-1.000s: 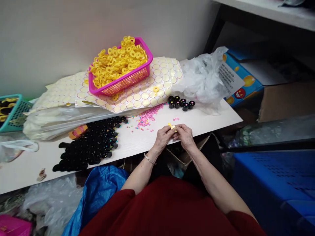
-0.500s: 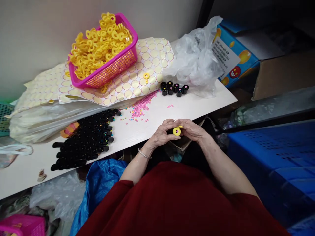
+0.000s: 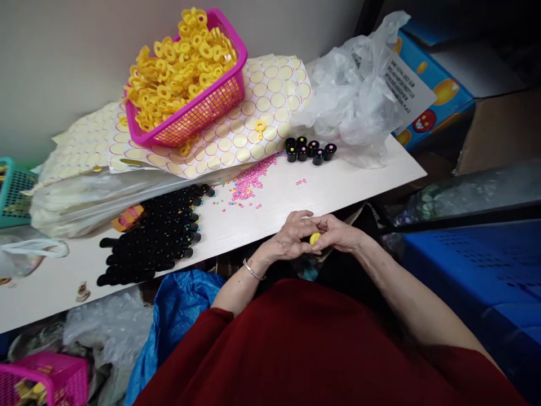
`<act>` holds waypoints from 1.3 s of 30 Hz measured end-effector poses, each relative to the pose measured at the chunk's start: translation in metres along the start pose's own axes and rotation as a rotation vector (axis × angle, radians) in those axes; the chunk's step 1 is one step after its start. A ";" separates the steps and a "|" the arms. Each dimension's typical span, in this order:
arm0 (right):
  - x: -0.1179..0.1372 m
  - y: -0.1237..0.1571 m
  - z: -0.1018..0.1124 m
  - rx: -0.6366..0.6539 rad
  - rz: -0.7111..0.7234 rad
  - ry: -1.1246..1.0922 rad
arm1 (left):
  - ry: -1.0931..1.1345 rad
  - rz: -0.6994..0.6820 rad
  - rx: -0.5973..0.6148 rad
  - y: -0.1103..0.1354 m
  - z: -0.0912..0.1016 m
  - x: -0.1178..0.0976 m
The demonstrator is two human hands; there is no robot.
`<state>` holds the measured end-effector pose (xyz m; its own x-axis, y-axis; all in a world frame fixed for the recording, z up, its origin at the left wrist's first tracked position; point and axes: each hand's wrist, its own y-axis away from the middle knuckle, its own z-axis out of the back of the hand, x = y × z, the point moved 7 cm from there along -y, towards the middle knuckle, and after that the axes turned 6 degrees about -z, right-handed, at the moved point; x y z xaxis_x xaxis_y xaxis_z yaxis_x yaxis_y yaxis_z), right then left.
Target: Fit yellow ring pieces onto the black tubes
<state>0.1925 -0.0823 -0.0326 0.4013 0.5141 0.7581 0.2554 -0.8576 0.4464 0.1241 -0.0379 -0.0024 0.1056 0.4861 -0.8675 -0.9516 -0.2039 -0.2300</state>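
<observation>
Just past the table's front edge, my left hand (image 3: 291, 237) and my right hand (image 3: 336, 234) meet, both with fingers closed. Between them shows part of a yellow plastic ring piece (image 3: 314, 238), with my right thumb pressed against it. My left fingers curl round the small black cylinder beneath it, which is now hidden by the hands. On the table beyond, several black cylinders (image 3: 318, 156) stand upright, with pink or yellow beads on their tops. Small pink beads (image 3: 249, 183) lie spread to their left.
A pink basket (image 3: 203, 110) heaped with yellow ring pieces stands on sticker sheets (image 3: 270, 84). Many black cylinders (image 3: 147, 242) are packed together at the left. Clear plastic bags (image 3: 350, 96) and a blue carton (image 3: 439, 79) are at the back right. A blue crate (image 3: 465, 265) stands to my right.
The yellow ring faced up with a pink bead at its centre. My right fingers have since closed over it, covering most of it and the black cylinder. The view has shifted slightly.
</observation>
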 end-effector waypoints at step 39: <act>-0.033 -0.010 0.048 -0.279 -0.191 1.180 | -0.371 0.367 -0.688 -0.090 0.122 0.102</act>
<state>0.2190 -0.0895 -0.0847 -0.7009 0.4280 0.5706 -0.0323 -0.8182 0.5741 0.1855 0.1334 -0.0166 -0.3896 0.5099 -0.7670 -0.5077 -0.8137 -0.2830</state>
